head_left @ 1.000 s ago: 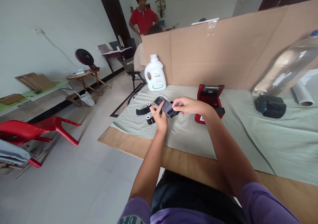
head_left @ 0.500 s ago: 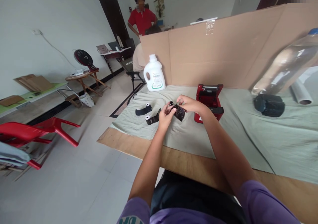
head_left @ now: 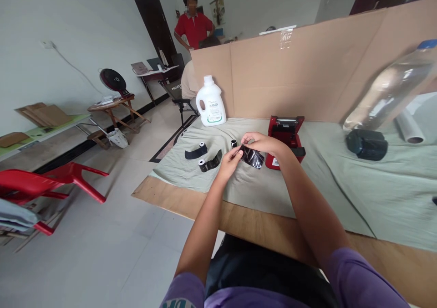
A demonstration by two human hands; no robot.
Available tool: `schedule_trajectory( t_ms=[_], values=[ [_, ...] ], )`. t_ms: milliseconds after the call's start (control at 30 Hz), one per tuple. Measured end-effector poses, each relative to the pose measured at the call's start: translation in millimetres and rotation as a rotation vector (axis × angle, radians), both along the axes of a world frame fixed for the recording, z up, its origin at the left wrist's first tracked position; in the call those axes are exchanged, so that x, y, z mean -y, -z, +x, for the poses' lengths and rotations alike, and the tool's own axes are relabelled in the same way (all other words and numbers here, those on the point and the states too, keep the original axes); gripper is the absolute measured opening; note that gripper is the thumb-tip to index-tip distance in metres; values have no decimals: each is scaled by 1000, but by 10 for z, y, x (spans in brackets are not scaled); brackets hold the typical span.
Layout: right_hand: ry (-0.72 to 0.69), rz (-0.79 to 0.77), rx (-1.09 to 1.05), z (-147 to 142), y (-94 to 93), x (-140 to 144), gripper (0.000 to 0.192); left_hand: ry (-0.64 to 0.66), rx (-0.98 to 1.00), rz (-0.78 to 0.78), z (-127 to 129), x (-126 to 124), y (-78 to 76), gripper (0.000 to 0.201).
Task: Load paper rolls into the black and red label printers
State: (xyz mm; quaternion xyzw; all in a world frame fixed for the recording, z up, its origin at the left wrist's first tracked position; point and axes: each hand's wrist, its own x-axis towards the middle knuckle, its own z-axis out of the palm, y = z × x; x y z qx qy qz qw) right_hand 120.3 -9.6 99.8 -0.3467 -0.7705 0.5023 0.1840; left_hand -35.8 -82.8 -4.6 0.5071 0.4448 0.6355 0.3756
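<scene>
My left hand (head_left: 229,161) and my right hand (head_left: 260,142) hold a strip of glossy black film (head_left: 253,156) together above the grey-green cloth (head_left: 327,185). The left fingers pinch its near end, the right fingers its upper end. A small black spool (head_left: 234,143) stands just left of my right hand. Two more black film rolls on white cores (head_left: 209,162) (head_left: 196,151) lie on the cloth to the left. A red label printer (head_left: 286,138) with its lid open stands just right of my hands.
A white detergent jug (head_left: 210,102) stands at the back left by a cardboard wall (head_left: 307,75). A black device (head_left: 367,144), a clear plastic bottle (head_left: 389,91) and a film roll (head_left: 408,128) are at the right. Red plastic chairs (head_left: 44,182) stand on the floor at the left. A person in a red shirt (head_left: 193,25) stands far back.
My hands have shifted right with the black film, toward the red printer. The strip now hangs lower and more to the right between my fingers.
</scene>
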Motion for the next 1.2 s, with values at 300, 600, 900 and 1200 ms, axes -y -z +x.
schedule_trajectory(
  t_ms=[300, 600, 900, 1200],
  values=[
    [57, -16, 61, 8, -41, 11, 20, 94, -108, 48, 74, 65, -48, 56],
    [-27, -62, -65, -31, -28, 32, 22, -58, -357, 62, 26, 78, -22, 31],
    [-266, 86, -6, -84, 30, 23, 37, -203, -342, 119, 24, 16, 63, 22],
    [-197, 215, 18, -96, 115, -59, 8, -257, -242, 171, 58, 55, 17, 41]
  ],
)
